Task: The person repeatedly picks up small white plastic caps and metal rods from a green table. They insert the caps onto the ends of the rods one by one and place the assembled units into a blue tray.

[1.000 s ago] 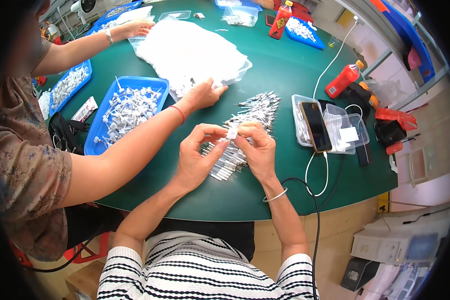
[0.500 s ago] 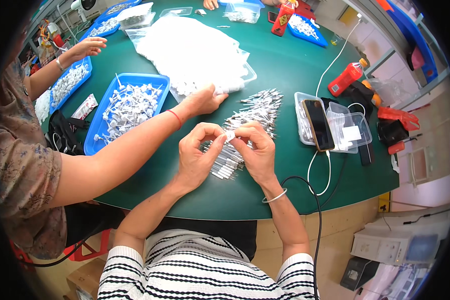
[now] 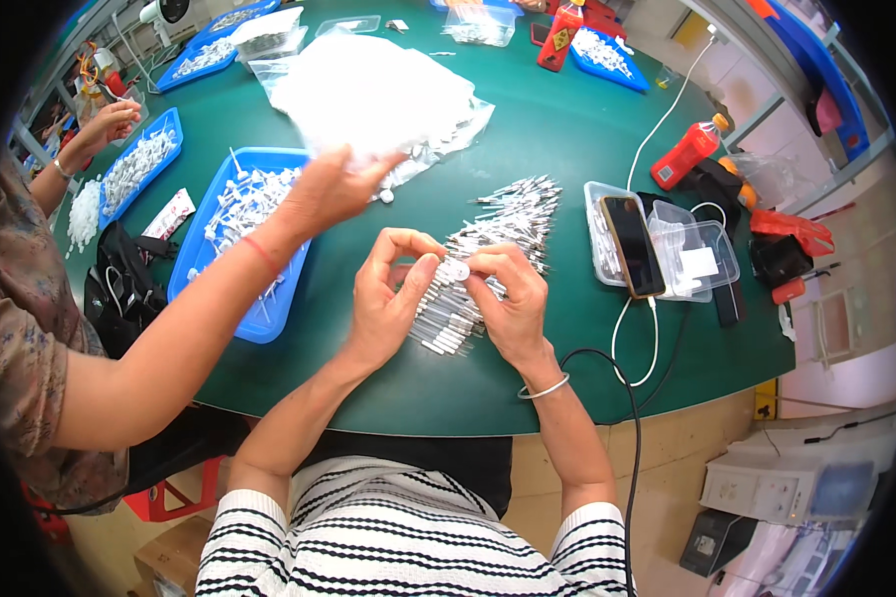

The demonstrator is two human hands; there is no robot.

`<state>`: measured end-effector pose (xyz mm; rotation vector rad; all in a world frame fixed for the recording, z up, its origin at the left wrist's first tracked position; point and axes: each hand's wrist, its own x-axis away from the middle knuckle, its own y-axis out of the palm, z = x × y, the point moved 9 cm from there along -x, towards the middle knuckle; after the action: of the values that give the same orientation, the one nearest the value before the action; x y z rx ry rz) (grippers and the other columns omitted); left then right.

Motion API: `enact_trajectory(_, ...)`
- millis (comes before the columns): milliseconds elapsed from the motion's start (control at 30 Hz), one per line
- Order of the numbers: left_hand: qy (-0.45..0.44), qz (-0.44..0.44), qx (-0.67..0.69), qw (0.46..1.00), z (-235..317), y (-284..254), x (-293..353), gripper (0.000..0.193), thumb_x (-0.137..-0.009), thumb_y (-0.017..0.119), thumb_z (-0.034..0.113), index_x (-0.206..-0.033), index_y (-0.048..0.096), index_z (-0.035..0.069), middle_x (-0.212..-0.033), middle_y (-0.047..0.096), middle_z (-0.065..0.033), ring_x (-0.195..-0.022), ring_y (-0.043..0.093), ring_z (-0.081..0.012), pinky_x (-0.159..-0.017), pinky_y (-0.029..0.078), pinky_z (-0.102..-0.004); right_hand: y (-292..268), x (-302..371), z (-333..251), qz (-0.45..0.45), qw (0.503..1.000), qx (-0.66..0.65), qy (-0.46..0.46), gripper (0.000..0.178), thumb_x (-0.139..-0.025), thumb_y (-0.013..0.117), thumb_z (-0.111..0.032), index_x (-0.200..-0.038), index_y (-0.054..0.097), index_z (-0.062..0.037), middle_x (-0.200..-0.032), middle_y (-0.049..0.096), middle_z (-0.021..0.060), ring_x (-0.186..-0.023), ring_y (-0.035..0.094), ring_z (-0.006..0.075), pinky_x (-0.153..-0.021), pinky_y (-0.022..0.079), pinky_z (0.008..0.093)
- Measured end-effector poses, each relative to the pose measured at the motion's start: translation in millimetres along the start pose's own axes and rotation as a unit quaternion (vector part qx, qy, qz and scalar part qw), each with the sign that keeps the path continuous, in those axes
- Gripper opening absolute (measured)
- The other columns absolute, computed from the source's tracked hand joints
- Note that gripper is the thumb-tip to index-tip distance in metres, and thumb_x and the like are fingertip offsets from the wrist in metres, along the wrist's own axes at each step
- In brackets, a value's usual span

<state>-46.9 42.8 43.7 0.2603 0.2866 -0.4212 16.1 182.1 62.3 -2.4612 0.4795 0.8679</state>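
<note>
Between the fingertips of both hands is a small white round plastic piece (image 3: 455,270). My left hand (image 3: 386,294) pinches it from one side, thumb and forefinger curled in. My right hand (image 3: 511,298) grips the other side with thumb and forefinger. Right under and beyond my hands a pile of thin rods (image 3: 513,214), metallic and white, spreads over the green table (image 3: 567,368); those nearest me lie side by side. What the piece looks like inside is too small to tell.
A co-worker's hand (image 3: 334,189) reaches over a blue tray (image 3: 299,249) of white stemmed parts, by a large white plastic bag (image 3: 373,90). At right are a phone (image 3: 631,247) on clear boxes, a white cable (image 3: 622,343) and a red bottle (image 3: 689,154).
The co-worker's near hand has drawn back left from the bag's edge, and the other hand has moved left too. The bag has shifted. My hands stay nearly in place; the white piece shows more.
</note>
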Motion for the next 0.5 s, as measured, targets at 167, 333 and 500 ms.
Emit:
enact_trajectory(167, 0.114, -0.049, -0.238, 0.963, 27.8, 4.3, -4.2, 0.014, -0.086, 0.069, 0.008, -0.093, 0.059, 0.002, -0.099, 0.061, -0.008, -0.091, 0.057, -0.0162, -0.079, 0.047, -0.0302, 0.7, -1.4, -11.2, -0.002, 0.996, 0.069, -0.057, 0.023, -0.072, 0.073, 0.007, -0.091, 0.064, -0.0042, -0.085, 0.06, 0.0081, -0.077, 0.061, 0.0245, -0.063, 0.051, 0.0338)
enact_trajectory(333, 0.166, -0.048, -0.32, 0.932, 33.6, 8.8, -4.6, 0.015, -0.078, 0.072, 0.007, -0.086, 0.061, 0.003, -0.091, 0.063, -0.0097, -0.086, 0.059, -0.0253, -0.075, 0.047, -0.035, 4.4, 0.1, -15.9, -0.015, 0.989, 0.118, -0.092, 0.023, -0.073, 0.073, 0.006, -0.09, 0.062, -0.005, -0.085, 0.058, 0.0076, -0.077, 0.06, 0.0252, -0.063, 0.051, 0.0353)
enact_trajectory(500, 0.09, -0.067, -0.263, 0.958, 20.6, 0.3, -8.8, 0.011, -0.082, 0.069, 0.007, -0.083, 0.062, -0.001, -0.082, 0.064, -0.0087, -0.08, 0.06, -0.0202, -0.071, 0.047, -0.0323, 7.8, 1.3, -17.6, -0.021, 0.985, 0.13, -0.107, 0.022, -0.073, 0.073, 0.005, -0.09, 0.062, -0.0049, -0.084, 0.057, 0.0076, -0.076, 0.06, 0.0256, -0.063, 0.05, 0.0359)
